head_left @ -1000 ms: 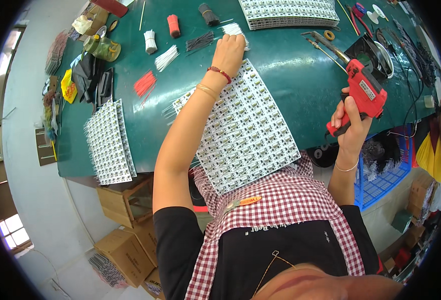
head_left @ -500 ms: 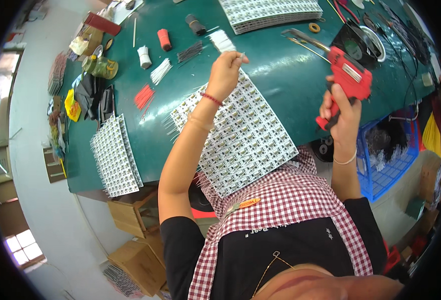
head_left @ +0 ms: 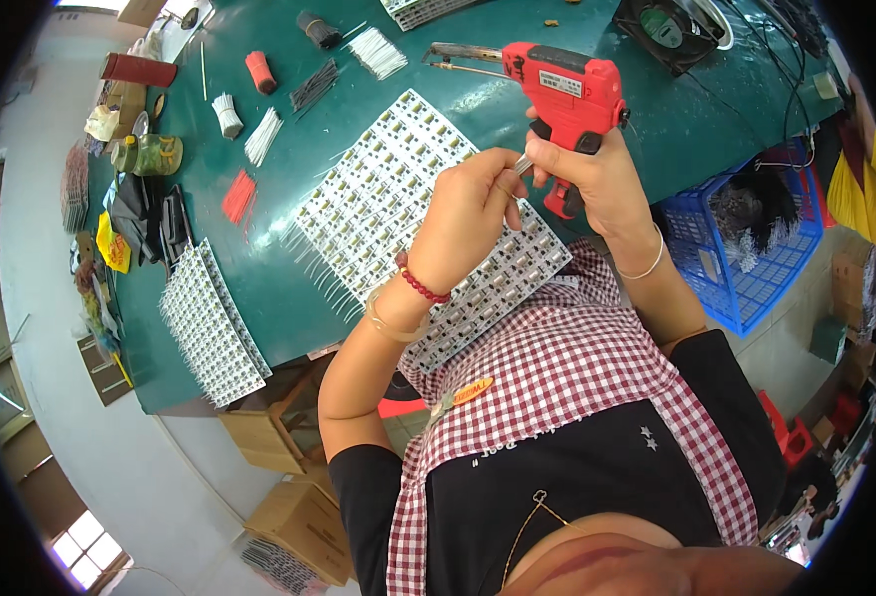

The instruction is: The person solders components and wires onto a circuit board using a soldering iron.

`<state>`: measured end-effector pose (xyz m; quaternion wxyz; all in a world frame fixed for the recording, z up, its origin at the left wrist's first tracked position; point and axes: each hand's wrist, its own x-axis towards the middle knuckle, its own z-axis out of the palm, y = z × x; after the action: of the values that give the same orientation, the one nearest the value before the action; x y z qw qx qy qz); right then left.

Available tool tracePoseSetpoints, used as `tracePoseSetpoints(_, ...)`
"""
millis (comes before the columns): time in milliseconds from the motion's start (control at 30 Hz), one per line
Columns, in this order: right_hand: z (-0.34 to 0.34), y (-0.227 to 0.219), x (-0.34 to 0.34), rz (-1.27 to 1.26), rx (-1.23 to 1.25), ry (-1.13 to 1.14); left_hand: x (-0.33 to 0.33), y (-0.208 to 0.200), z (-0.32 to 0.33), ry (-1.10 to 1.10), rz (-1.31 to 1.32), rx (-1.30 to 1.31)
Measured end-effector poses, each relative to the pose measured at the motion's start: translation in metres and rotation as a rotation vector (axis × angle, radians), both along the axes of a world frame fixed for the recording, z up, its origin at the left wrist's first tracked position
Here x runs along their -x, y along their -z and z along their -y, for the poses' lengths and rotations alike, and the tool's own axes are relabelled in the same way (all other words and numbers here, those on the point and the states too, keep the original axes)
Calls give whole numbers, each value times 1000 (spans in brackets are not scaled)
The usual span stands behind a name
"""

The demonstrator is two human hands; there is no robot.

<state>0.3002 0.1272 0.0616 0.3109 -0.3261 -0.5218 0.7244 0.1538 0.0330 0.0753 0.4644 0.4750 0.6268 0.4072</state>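
My right hand is closed round the grip of a red soldering gun, whose metal tip points left. Close against it, my left hand pinches some thin pale wires. Their ends meet my right fingertips beside the gun's grip. Under both hands lies a large white panel of small circuit boards, tilted across the table edge toward my lap. Rows of small components cover it, and thin wires stick out along its left edge. My left forearm hides part of the panel.
On the green table lie loose white wires, black wires, red wires and tied bundles. Two more panels lean at the left edge. A black fan stands far right; a blue crate sits below the table.
My left hand has come away from the loose white wires, down and right, to meet my right hand. The soldering gun has moved left, over the panel. The view has shifted a little.
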Motion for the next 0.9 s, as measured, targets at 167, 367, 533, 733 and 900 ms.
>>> tracePoseSetpoints(167, 8, -2, -2, -61, 160, -20, -4, 3, 7, -75, -173, -64)
tracePoseSetpoints(367, 23, 2, -7, 136, -148, -49, -11, 6, 17, -124, -114, -3)
tracePoseSetpoints(533, 41, 7, -9, 180, -211, 13, -23, 10, 31, -233, -44, -46)
tracePoseSetpoints(733, 46, 6, -12, 120, -168, 26, -24, 16, 42, -259, -8, -35)
tracePoseSetpoints(900, 42, 5, -21, 3, 47, 2, -33, 14, 45, -259, 87, -24)
